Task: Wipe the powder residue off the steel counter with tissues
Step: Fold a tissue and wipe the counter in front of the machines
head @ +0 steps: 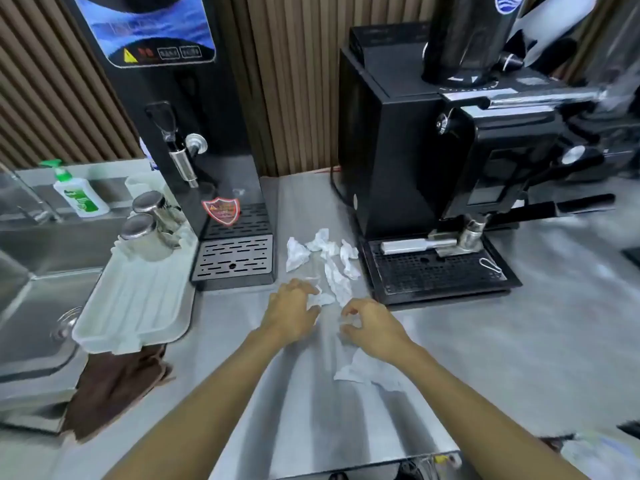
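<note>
Several crumpled white tissues [325, 258] lie on the steel counter [346, 410] between the two black machines. My left hand [292, 311] has its fingers curled on a small tissue piece [320, 299]. My right hand [370, 327] sits just to the right of it, fingers and thumb pinching thin tissue below the strip. A flatter tissue [363, 372] lies under my right wrist. Any powder on the counter is too faint to make out.
A hot water dispenser [207, 168] with a drip tray stands at back left, a coffee grinder [450, 168] at back right. A white drain tray [138, 299] holds two jars. A brown cloth [114, 386], a sink and a soap bottle [79, 195] are at left.
</note>
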Tool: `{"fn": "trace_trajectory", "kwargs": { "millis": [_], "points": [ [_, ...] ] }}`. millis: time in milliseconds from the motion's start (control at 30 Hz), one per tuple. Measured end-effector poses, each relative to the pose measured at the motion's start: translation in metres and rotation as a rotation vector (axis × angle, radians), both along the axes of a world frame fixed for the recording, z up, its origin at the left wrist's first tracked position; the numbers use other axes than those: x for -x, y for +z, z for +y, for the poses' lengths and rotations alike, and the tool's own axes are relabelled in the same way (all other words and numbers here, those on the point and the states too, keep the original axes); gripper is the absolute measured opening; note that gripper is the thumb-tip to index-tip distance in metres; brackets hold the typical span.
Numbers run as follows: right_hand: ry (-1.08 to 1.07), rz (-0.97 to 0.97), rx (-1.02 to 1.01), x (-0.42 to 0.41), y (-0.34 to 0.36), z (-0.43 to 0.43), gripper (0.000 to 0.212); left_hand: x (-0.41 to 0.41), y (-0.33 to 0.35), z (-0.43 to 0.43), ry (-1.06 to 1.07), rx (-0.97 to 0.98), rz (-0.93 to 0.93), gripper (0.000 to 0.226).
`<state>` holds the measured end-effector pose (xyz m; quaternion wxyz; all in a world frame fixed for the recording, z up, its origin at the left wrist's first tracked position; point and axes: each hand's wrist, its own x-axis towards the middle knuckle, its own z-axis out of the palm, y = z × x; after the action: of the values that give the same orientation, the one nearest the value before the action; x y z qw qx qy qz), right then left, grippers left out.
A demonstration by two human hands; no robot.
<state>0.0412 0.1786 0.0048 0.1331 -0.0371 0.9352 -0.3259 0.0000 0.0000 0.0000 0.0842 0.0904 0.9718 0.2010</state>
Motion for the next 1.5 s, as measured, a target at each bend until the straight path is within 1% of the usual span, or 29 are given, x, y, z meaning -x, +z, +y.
{"fn": "trace_trajectory", "kwargs": {
  "millis": [133, 233, 333, 400, 500, 567, 600, 633, 733, 767, 833, 900, 1000, 1067, 1167, 1233, 1367, 1500],
  "points": [
    [-0.047, -0.001, -0.006, -0.006, -0.005, 0.005, 0.023, -0.005, -0.003, 0.014, 0.061, 0.018, 0.086, 0.034],
    [-0.041, -0.01, -0.018, -0.012, -0.01, 0.008, 0.027, -0.008, -0.007, 0.022, 0.069, 0.025, 0.112, 0.033],
    [-0.007, -0.003, -0.083, -0.016, -0.01, 0.011, 0.032, -0.008, -0.01, 0.026, 0.108, 0.042, 0.126, 0.033],
    [0.05, -0.021, -0.134, -0.02, -0.009, 0.013, 0.042, -0.011, -0.013, 0.028, 0.138, 0.072, 0.112, 0.035],
    [0.173, -0.084, -0.231, -0.026, -0.006, 0.017, 0.063, -0.014, -0.017, 0.031, 0.165, 0.168, 0.061, 0.038],
    [0.238, -0.111, -0.272, -0.03, -0.008, 0.02, 0.07, -0.017, -0.019, 0.034, 0.185, 0.192, 0.023, 0.038],
    [0.265, -0.111, -0.286, -0.032, -0.009, 0.02, 0.069, -0.021, -0.02, 0.035, 0.199, 0.183, 0.017, 0.037],
    [0.286, -0.099, -0.284, -0.033, -0.011, 0.023, 0.063, -0.023, -0.021, 0.037, 0.217, 0.165, 0.016, 0.036],
    [0.3, -0.049, -0.193, -0.037, -0.02, 0.033, 0.033, -0.033, -0.026, 0.04, 0.284, 0.091, 0.035, 0.031],
    [0.292, -0.038, -0.15, -0.038, -0.021, 0.036, 0.028, -0.036, -0.027, 0.042, 0.311, 0.062, 0.029, 0.029],
    [0.266, -0.033, -0.058, -0.04, -0.025, 0.045, 0.026, -0.042, -0.029, 0.046, 0.37, 0.013, -0.001, 0.023],
    [0.214, -0.031, 0.047, -0.042, -0.024, 0.055, 0.025, -0.049, -0.028, 0.052, 0.411, -0.021, -0.023, 0.014],
    [0.102, -0.022, 0.227, -0.046, -0.02, 0.079, 0.022, -0.056, -0.017, 0.073, 0.421, -0.135, -0.006, 0.004],
    [0.01, -0.016, 0.333, -0.048, -0.016, 0.1, 0.022, -0.056, -0.005, 0.099, 0.393, -0.198, 0.007, 0.006],
    [-0.135, 0.024, 0.44, -0.049, -0.01, 0.14, 0.02, -0.048, 0.008, 0.145, 0.327, -0.294, 0.003, 0.008],
    [-0.237, 0.063, 0.488, -0.05, -0.005, 0.171, 0.018, -0.041, 0.014, 0.178, 0.26, -0.346, -0.009, 0.009],
    [-0.444, 0.135, 0.511, -0.056, -0.007, 0.232, 0.014, -0.029, 0.022, 0.246, 0.132, -0.387, -0.043, 0.01],
    [-0.736, 0.167, 0.568, -0.077, -0.013, 0.298, 0.017, -0.023, 0.023, 0.326, -0.03, -0.434, -0.143, 0.003]
  ]
}}
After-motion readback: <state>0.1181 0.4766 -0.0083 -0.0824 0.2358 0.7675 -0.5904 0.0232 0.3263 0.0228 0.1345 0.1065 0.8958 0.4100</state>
